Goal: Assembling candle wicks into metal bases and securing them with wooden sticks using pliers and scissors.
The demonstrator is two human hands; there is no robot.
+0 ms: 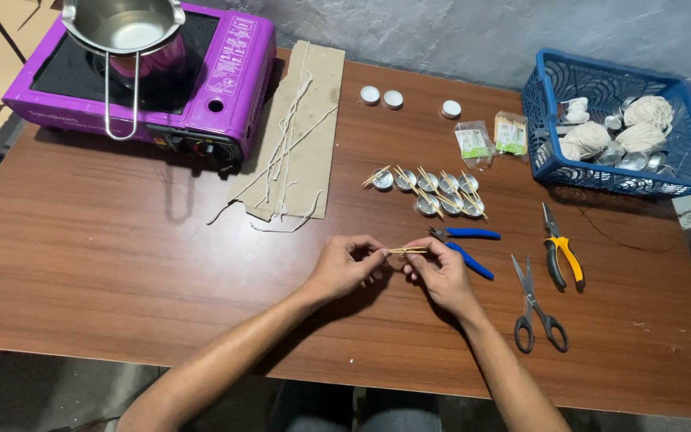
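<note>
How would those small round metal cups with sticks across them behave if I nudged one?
The small round metal cups look thin and light, so one would probably slide easily. The thin wooden sticks only rest across their rims and would likely fall off. Closely clustered, neighbours may shift too.

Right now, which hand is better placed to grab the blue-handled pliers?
Right hand, probably: the blue-handled pliers lie just beside it, past the thin wooden sticks both hands pinch. The left hand would have to cross over.
</note>
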